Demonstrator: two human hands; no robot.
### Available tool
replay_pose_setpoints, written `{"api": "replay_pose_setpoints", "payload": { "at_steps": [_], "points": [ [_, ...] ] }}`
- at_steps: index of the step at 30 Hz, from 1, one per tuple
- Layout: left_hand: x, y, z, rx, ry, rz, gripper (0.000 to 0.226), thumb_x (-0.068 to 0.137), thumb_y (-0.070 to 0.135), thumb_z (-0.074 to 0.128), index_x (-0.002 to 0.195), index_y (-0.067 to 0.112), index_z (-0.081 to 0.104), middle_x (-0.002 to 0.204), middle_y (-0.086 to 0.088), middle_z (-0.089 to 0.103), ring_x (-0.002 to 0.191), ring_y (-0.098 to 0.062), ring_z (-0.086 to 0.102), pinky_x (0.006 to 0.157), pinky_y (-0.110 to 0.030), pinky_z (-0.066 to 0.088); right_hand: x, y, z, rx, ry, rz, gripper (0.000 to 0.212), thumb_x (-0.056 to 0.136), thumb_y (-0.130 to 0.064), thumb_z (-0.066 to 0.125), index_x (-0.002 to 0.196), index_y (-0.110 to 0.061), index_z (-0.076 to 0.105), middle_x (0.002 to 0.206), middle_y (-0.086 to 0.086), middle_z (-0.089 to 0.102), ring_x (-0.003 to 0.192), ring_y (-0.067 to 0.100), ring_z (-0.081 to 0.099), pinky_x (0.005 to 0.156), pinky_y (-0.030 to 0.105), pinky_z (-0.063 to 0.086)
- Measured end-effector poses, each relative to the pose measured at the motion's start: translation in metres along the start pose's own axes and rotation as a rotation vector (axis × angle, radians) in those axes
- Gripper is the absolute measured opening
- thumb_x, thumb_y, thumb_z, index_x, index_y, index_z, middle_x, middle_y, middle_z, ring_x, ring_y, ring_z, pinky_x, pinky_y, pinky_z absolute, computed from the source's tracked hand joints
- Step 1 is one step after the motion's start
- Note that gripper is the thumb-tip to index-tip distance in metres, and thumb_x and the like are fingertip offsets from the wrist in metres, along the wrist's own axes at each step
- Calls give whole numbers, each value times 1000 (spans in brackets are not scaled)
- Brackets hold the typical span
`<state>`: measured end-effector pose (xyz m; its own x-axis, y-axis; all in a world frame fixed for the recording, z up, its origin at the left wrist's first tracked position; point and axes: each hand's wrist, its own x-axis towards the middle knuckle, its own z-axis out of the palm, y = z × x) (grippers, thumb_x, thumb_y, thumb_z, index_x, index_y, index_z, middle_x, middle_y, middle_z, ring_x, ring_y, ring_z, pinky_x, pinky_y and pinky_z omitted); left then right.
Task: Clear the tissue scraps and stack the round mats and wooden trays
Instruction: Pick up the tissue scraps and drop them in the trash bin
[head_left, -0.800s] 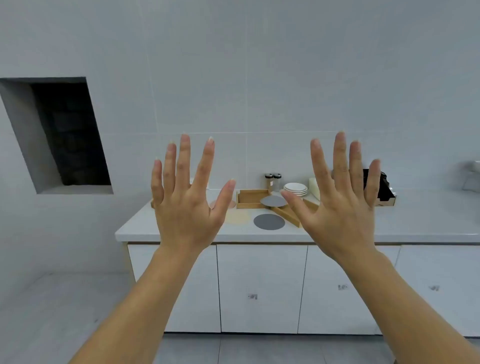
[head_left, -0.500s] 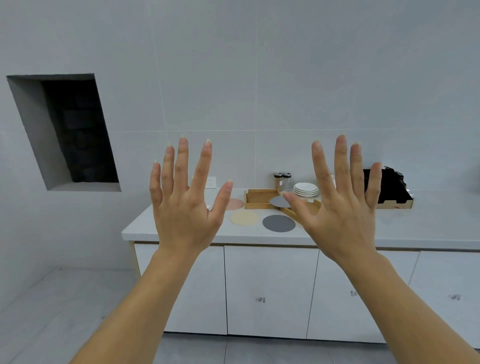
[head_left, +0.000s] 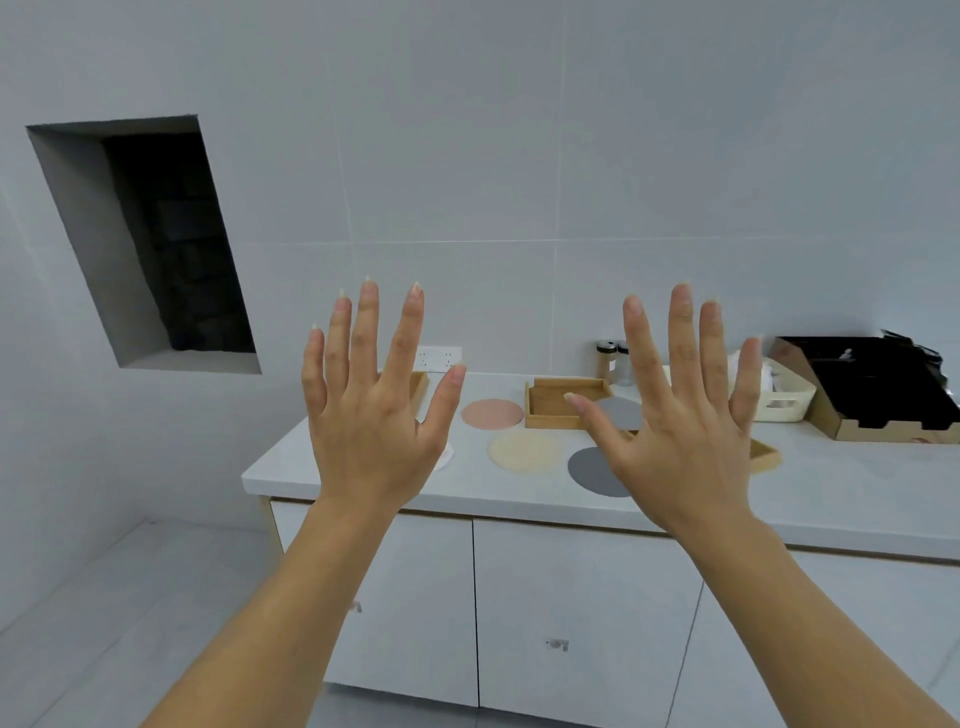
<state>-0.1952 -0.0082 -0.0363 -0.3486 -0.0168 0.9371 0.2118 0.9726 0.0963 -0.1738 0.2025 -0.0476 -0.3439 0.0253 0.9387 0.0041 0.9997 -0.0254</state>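
Note:
My left hand (head_left: 371, 415) and my right hand (head_left: 675, 421) are raised in front of me, fingers spread, backs toward me, holding nothing. Beyond them on the white counter (head_left: 467, 483) lie round mats: a pink mat (head_left: 492, 413), a beige mat (head_left: 524, 453) and a dark grey mat (head_left: 592, 472). Another grey mat (head_left: 621, 410) leans by a wooden tray (head_left: 561, 404). A second wooden tray (head_left: 763, 456) shows past my right hand, a third (head_left: 418, 387) behind my left. A white tissue scrap (head_left: 445, 457) peeks out beside my left hand.
Two spice jars (head_left: 608, 358) stand at the wall. A white basket (head_left: 779, 400) and an open cardboard box with black lining (head_left: 878, 395) sit at the right. White cabinets (head_left: 571, 613) are below the counter. A dark wall niche (head_left: 171, 244) is at the left.
The view has come closer to the counter and shifted left, so the mats and trays look larger. Both hands stay raised and spread.

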Motion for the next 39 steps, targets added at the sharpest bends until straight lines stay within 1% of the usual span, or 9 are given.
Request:
{"api": "replay_pose_setpoints", "payload": {
  "at_steps": [2,7,11,14,20,26,28,33,39],
  "points": [
    [7,-5,32,12,-13,-10,60,90,52,34,143,26,27,150,-11,30,140,-26,21,115,-37,6,7,3,35,-6,-25,-12,72,88,-64,33,147,-28,12,153,10,19,142,25,16,114,46,4],
    [21,-21,102,40,-50,-40,60,90,53,34,143,25,29,150,-10,30,140,-26,22,115,-37,5,22,5,114,5,-58,-23,73,87,-64,34,147,-27,14,153,10,20,141,26,18,114,44,1],
    [25,-38,150,58,-69,-60,59,91,54,30,142,25,30,150,-11,32,140,-26,24,114,-39,9,28,1,168,33,-64,-51,70,88,-63,35,146,-26,20,152,11,21,140,27,20,114,45,4],
    [26,-51,180,68,-91,-70,59,92,55,29,142,24,31,149,-11,33,140,-27,24,114,-40,11,31,-4,200,53,-70,-63,70,88,-62,36,145,-24,22,151,12,24,140,28,22,115,43,3],
    [22,-85,251,67,-138,-66,58,92,54,30,142,24,33,148,-11,35,139,-27,26,113,-40,12,30,-14,270,24,-118,-51,69,89,-60,37,146,-24,21,151,13,25,140,29,22,115,43,2],
    [9,-129,335,-19,-238,-87,59,92,54,31,143,24,31,150,-10,32,140,-26,24,115,-34,7,17,-27,346,0,-268,-30,71,87,-58,45,146,-26,20,153,10,19,141,27,17,115,43,0],
    [8,-143,361,-9,-267,-86,60,91,54,32,143,24,31,149,-10,33,139,-26,26,114,-36,9,17,-34,371,-16,-303,-41,72,86,-58,46,146,-25,21,153,10,20,141,28,18,115,43,-2],
    [12,-170,411,-1,-330,-61,59,92,52,35,141,21,35,147,-12,36,137,-28,30,113,-41,15,17,-55,423,20,-400,-9,73,86,-55,46,146,-26,17,153,13,19,142,29,14,114,37,-12],
    [0,-190,445,16,-393,-31,58,92,52,35,140,18,39,146,-10,38,137,-28,32,111,-45,25,10,-68,467,69,-481,-10,73,86,-53,47,146,-26,16,154,14,18,142,28,11,114,40,-9]
  ]
}}
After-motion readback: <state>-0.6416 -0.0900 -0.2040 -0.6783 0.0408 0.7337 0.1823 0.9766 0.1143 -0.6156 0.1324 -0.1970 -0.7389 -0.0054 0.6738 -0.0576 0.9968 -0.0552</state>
